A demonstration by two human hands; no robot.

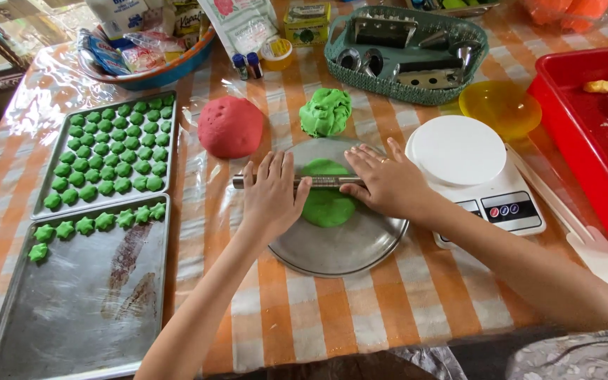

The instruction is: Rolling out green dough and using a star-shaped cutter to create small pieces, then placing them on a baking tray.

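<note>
Nearest the tabletop's near edge, the left hand (270, 195) and right hand (387, 184) are pressed flat, grip unclosed, on a metal rolling pin (321, 181), its long axis laid left-right across green dough (327, 200) on a round metal plate (346, 246).

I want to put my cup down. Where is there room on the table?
Free: the cloth nearest you, between the lower tray and the scale, below the round plate. Much of that tray is bare too. Crowded: the far edge by the basket and dough balls.
</note>
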